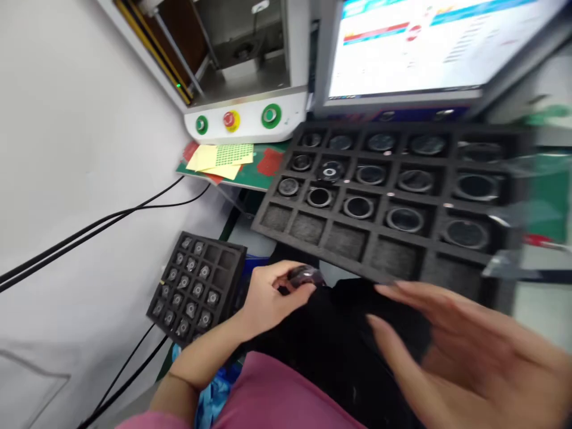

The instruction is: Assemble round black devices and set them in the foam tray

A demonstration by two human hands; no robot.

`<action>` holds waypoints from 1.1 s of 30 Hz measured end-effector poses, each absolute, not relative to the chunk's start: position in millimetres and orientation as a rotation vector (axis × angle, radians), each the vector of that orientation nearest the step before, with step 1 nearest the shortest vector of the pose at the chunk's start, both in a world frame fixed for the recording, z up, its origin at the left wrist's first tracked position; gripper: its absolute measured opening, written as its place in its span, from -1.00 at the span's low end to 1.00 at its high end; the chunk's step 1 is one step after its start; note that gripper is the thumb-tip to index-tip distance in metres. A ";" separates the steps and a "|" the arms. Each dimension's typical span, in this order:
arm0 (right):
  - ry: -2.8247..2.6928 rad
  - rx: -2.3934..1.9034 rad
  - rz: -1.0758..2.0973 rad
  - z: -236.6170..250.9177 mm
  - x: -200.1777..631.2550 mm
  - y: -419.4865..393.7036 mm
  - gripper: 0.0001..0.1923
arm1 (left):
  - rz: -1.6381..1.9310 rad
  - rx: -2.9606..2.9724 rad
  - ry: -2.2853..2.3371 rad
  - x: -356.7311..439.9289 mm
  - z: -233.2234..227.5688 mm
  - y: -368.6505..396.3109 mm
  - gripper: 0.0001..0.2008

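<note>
My left hand [268, 298] holds a small dark round part [304, 276] between its fingertips, low in the middle of the view, just below the front edge of a large black foam tray [339, 238]. That tray has several round ring-shaped parts in its upper rows, and its front row of cells shows bare foam. My right hand [460, 351] is at the lower right, blurred, fingers spread and holding nothing, over dark cloth on my lap. A smaller black foam tray [223, 253] with several small parts sits left of my left hand.
A white machine panel with two green buttons and a red stop button [231, 120] stands at the back. A lit monitor [424, 47] is behind the large tray. Yellow sticker sheets [221, 159] lie on a green mat. Black cables [89, 229] run along the white wall at left.
</note>
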State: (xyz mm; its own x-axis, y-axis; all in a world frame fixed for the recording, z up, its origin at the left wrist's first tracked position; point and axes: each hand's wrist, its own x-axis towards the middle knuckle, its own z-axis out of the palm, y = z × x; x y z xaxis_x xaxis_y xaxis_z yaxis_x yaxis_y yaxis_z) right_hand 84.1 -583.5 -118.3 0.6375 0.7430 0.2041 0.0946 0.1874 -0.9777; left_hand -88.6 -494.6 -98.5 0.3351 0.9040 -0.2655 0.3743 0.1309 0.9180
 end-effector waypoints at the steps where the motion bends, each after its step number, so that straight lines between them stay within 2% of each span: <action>1: -0.866 -1.307 0.494 -117.1 80.1 -580.4 -0.51 | 0.553 1.504 1.168 -78.3 -96.1 -497.5 -0.86; 6: -0.977 -1.246 0.349 -109.2 73.6 -575.4 -0.46 | 0.482 1.712 0.940 -52.8 -93.4 -501.8 -0.87; 9: -0.970 -1.222 0.346 -106.4 75.7 -580.0 -0.50 | 0.508 1.694 0.916 -46.5 -96.3 -499.2 -0.87; 12: -1.026 -1.183 0.351 -106.4 74.9 -584.2 -0.52 | 0.484 1.479 0.921 -39.8 -99.3 -496.4 -0.86; 16: -1.097 -1.185 0.400 -101.3 73.3 -590.7 -0.52 | 0.371 1.103 0.857 -33.0 -104.4 -494.8 -0.72; 20: -1.088 -1.152 0.490 -83.8 78.5 -607.5 -0.38 | 0.265 0.931 0.789 -33.6 -112.2 -494.9 -0.78; 22: -0.994 -1.152 0.497 -79.7 87.6 -615.8 -0.40 | 0.276 0.930 0.803 -35.8 -115.3 -494.5 -0.79; 26: -0.420 -1.267 0.511 -102.2 127.6 -618.3 -0.65 | 0.344 0.955 0.844 -41.8 -119.2 -492.0 -0.78; 28: -0.177 -1.310 0.567 -124.4 153.3 -614.5 -0.60 | 0.370 0.957 0.859 -44.7 -120.9 -490.9 -0.77; 33: -0.012 -1.398 0.576 -166.8 189.9 -610.4 -0.37 | 0.388 0.932 0.856 -44.2 -122.4 -490.1 -0.74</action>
